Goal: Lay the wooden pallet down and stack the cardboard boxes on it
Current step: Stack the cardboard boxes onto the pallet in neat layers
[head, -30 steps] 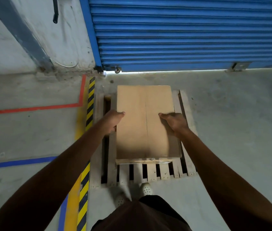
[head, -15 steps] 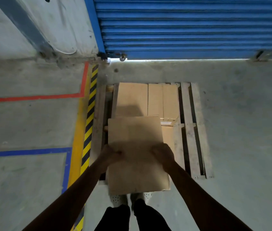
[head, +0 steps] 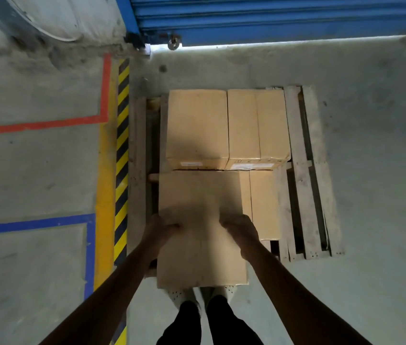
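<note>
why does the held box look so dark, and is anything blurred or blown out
Head view: dim overall, with a shadow, likely the person's own, over the held box and the far-left box; the left hand and right hand look soft-edged; the strip of daylight under the shutter is blown out white.

- Site type: warehouse or loading bay.
- Far side: blue roller shutter [head: 271, 16], daylight under its bottom edge.
- Underfoot: bare concrete floor [head: 371, 170].
- Left: red line [head: 40, 124], blue line [head: 30, 224], yellow-black hazard stripe [head: 122, 120].
- Centre: wooden pallet [head: 296, 195] bearing cardboard boxes [head: 197, 125].
</note>
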The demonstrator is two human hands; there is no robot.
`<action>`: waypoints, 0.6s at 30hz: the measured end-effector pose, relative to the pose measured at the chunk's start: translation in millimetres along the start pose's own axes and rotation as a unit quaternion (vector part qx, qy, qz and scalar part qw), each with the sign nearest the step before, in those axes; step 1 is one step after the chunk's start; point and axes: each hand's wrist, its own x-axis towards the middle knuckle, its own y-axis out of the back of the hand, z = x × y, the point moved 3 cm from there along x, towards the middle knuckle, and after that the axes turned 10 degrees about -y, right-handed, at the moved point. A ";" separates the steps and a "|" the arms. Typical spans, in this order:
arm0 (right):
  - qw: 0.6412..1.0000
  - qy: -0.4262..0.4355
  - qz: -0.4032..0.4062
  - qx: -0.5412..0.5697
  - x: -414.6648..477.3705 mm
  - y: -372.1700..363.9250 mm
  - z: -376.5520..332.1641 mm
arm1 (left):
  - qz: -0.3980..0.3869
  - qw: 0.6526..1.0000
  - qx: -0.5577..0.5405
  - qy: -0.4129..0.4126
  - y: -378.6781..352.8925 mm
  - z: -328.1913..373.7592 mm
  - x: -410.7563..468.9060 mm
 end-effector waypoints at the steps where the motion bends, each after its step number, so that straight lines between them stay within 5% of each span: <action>1: 1.000 0.000 0.000 0.004 16.2 -6.0 2.3 | 0.004 1.000 0.001 0.004 -3.0 -11.0 14.5; 7: 1.000 0.019 0.006 -0.013 125.4 -29.9 22.9 | 0.007 1.000 0.007 0.016 -22.6 -60.4 92.1; 18: 0.998 0.005 0.044 -0.046 162.7 -49.5 -5.9 | -0.024 0.999 0.006 -0.027 -34.3 -83.7 164.5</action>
